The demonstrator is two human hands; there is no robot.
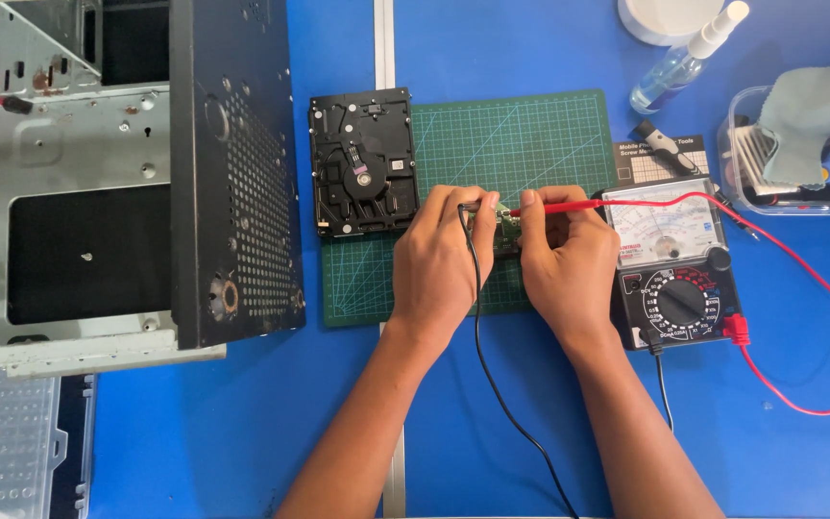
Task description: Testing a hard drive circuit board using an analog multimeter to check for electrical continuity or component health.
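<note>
While the left hand (439, 259) pinches the black probe (473, 206), the right hand (569, 255) pinches the red probe (569, 205) — both over a small green circuit board (504, 231) on the cutting mat (511, 144), beside the multimeter (674, 264).

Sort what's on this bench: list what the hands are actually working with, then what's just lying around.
In use:
- left hand with black probe
- right hand with red probe
- small green circuit board, mostly hidden under the hands
- analog multimeter
- green cutting mat

Lying about:
- hard drive
- computer case
- spray bottle
- plastic box with cloth
</note>
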